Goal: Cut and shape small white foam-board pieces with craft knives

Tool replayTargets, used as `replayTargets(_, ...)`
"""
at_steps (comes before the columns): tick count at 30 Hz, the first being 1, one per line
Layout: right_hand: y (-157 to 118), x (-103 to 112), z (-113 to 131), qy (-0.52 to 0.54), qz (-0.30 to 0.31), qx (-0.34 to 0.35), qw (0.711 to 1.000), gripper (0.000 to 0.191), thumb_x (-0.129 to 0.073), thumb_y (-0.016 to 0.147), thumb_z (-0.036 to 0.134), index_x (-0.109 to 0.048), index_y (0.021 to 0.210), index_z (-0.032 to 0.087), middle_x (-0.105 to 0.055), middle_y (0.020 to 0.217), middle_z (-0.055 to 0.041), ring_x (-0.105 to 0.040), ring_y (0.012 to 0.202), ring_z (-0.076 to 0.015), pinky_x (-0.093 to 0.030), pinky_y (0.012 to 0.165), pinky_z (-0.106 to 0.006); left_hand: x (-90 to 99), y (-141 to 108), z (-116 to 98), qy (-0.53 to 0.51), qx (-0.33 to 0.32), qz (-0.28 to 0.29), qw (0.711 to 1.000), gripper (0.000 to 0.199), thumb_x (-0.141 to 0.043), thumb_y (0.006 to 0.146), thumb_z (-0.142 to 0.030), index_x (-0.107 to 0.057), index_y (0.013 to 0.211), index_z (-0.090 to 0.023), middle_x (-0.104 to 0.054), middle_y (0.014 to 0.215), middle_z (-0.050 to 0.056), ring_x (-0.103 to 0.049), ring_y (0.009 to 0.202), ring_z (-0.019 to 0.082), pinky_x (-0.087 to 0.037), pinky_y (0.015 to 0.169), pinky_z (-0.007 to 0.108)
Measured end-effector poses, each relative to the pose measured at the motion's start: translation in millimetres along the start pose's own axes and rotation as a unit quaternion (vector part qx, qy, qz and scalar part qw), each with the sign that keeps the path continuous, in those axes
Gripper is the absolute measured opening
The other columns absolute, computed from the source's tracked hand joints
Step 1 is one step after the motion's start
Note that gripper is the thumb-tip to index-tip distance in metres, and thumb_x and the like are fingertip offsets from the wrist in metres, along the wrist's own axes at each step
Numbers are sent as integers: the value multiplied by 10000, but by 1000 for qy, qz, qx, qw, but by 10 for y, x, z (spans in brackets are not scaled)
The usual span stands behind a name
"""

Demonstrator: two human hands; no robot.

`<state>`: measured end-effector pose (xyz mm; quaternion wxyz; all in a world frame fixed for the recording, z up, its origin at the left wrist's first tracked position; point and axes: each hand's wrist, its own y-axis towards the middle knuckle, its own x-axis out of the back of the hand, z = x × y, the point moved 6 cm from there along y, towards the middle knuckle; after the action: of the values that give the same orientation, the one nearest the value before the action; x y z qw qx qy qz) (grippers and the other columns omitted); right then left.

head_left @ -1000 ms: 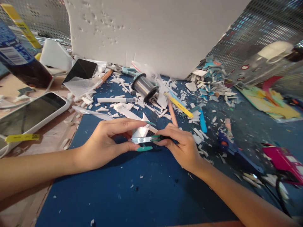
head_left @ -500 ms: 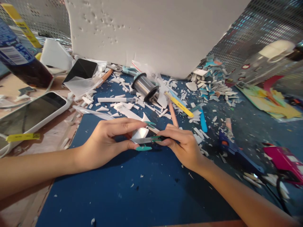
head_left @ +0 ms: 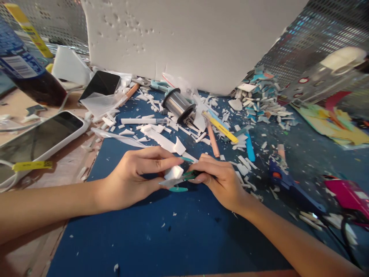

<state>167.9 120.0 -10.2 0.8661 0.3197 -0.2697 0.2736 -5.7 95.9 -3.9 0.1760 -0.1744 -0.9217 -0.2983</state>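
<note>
Both hands (head_left: 123, 182) (head_left: 223, 181) partly hide knife (head_left: 172, 182), white piece (head_left: 174, 172).

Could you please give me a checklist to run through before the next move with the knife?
1. White foam piece between the left hand's fingers: ok.
2. Small knife in the right hand's fingers: ok.
3. Blade well away from the left thumb: not ok, its tip shows right by it.
4. Blue mat under the hands: ok.
5. Glue gun away from both hands: ok, it lies off to the right; whether it is hot, cannot tell.
6. Mat free of scraps: not ok, white offcuts lie just beyond the hands.
</note>
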Motion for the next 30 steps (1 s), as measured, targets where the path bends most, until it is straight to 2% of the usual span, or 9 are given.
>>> replayTargets(2,4,-5,17,2,-8,8,1000,268,-503,987,363,-671,896,174,-599,634,-17,-503,592,-133,-400,543,-263,-4,1,-21,-3,-11,2,1000,343,-661,844,-43,-699,1146,-203,-711,1010,49,-689,854,126,-566,762,185)
replayTargets(5,8,-3,23,1,-17,8,1000,264,-508,983,368,-663,890,175,-604,645,-11,-500,587,-126,-397,537,-255,-8,-3,0,-4,-2,5,1000,379,-677,840,-65,-683,1192,-206,-711,1054,59,-687,842,127,-575,756,191)
replayTargets(9,7,43,-10,-4,-38,-13,999,244,-527,975,371,-661,889,186,-593,638,0,-506,579,-125,-402,532,-253,0,-12,97,-49,49,-10,998,629,-788,776,-203,-561,1363,-199,-679,1210,102,-702,905,153,-597,827,235)
replayTargets(12,8,58,-28,-11,-39,-19,999,234,-546,966,364,-661,875,182,-600,639,-1,-523,596,-128,-409,537,-247,12,-22,173,-97,99,-34,990,716,-830,729,-290,-547,1375,-165,-719,1108,95,-713,895,177,-612,822,260)
replayTargets(15,10,43,-29,-20,-30,-15,999,242,-538,971,359,-663,867,180,-593,633,0,-520,599,-127,-405,541,-243,16,-23,195,-87,122,-43,988,626,-843,708,-303,-639,1272,-122,-740,874,50,-702,770,161,-613,734,235)
replayTargets(20,10,2,-31,-36,-11,-19,999,307,-501,976,412,-664,872,174,-574,620,-3,-503,588,-131,-399,550,-256,-6,-17,208,-90,138,-35,986,522,-832,712,-214,-682,1194,-83,-746,859,52,-692,721,140,-592,671,186)
replayTargets(23,16,-12,-24,-31,0,-18,999,325,-488,974,432,-659,880,173,-591,636,-7,-491,578,-127,-393,554,-262,10,-5,168,-72,107,-34,991,386,-772,769,-144,-696,1142,-77,-749,874,51,-694,730,123,-569,678,157)
replayTargets(26,18,-10,-12,-23,1,-17,1000,319,-492,972,428,-655,881,170,-595,647,-5,-482,577,-121,-389,560,-261,61,0,104,-14,59,-50,997,240,-751,791,-137,-722,1019,-67,-730,794,35,-670,675,103,-533,633,130)
replayTargets(30,10,0,-18,-12,1,-21,1000,315,-501,970,425,-658,877,169,-590,647,0,-482,581,-116,-386,561,-254,103,-6,76,13,39,-70,997,251,-725,831,-194,-715,1021,-30,-716,760,49,-670,654,106,-527,621,131)
